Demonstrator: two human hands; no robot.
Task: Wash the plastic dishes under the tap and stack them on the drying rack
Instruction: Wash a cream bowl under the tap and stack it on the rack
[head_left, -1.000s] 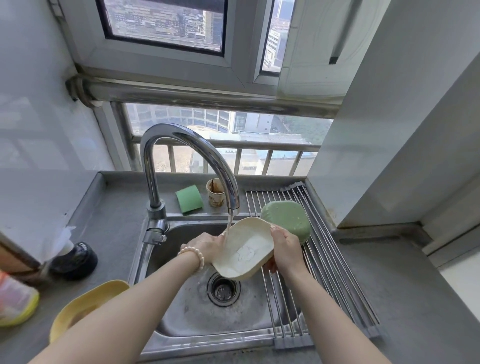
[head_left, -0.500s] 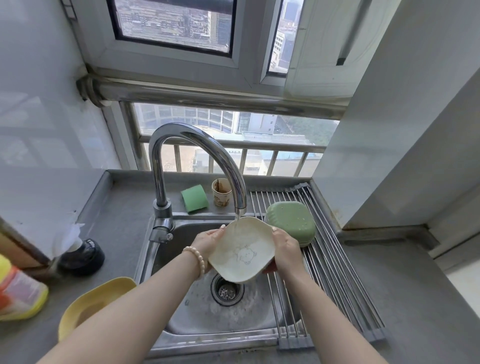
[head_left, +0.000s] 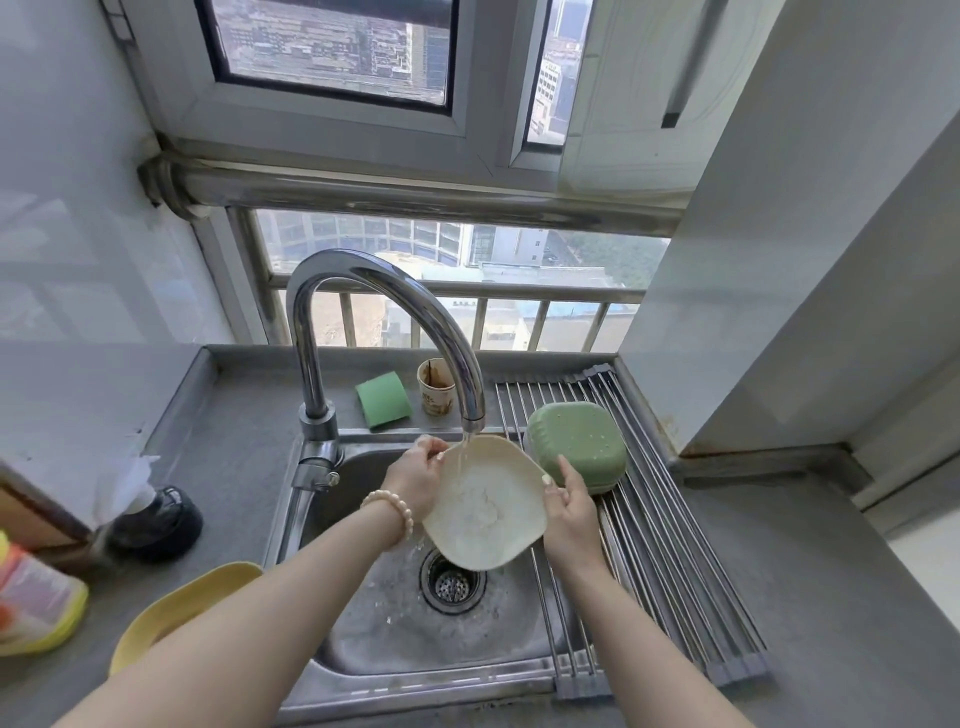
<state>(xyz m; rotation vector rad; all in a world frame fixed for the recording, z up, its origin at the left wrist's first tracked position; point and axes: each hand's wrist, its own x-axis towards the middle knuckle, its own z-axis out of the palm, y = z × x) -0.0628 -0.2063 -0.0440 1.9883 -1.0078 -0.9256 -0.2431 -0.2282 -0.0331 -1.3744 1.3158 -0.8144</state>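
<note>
Water from the tap's spout (head_left: 471, 415) falls into a cream plastic dish (head_left: 485, 503), which is held tilted above the sink basin (head_left: 415, 639), directly over the drain strainer (head_left: 453, 583). The stream strikes the dish's upper inside edge and spreads white and foamy across its hollow. The left hand (head_left: 414, 480) grips the dish's left rim, fingers curled over the far edge beside the stream; a pearl bead bracelet (head_left: 390, 512) circles that wrist. The right hand (head_left: 567, 512) holds the dish's right rim, thumb lying on the inner face and fingers hidden beneath.

Just right of the dish, a green plastic dish (head_left: 576, 447) lies upside down on the roll-up drying rack (head_left: 675, 571), beaded with droplets; the right hand's knuckles are close to it, though contact cannot be judged. The rack's steel rods span the right part of the basin and the counter beyond it.

Behind the dish, past the curved chrome tap (head_left: 363, 291), a green sponge (head_left: 383, 399) and a stained paper cup (head_left: 436, 387) stand on the back ledge. Left of the dish, on the grey counter (head_left: 223, 441), sits a black round object (head_left: 156, 519) partly under a white tissue. Nearer the viewer on that side, a yellow plastic dish (head_left: 176, 608) rests beside the basin's rim, partly covered by the left forearm, and a yellow-based bottle (head_left: 36, 603) lies at the picture's edge.
</note>
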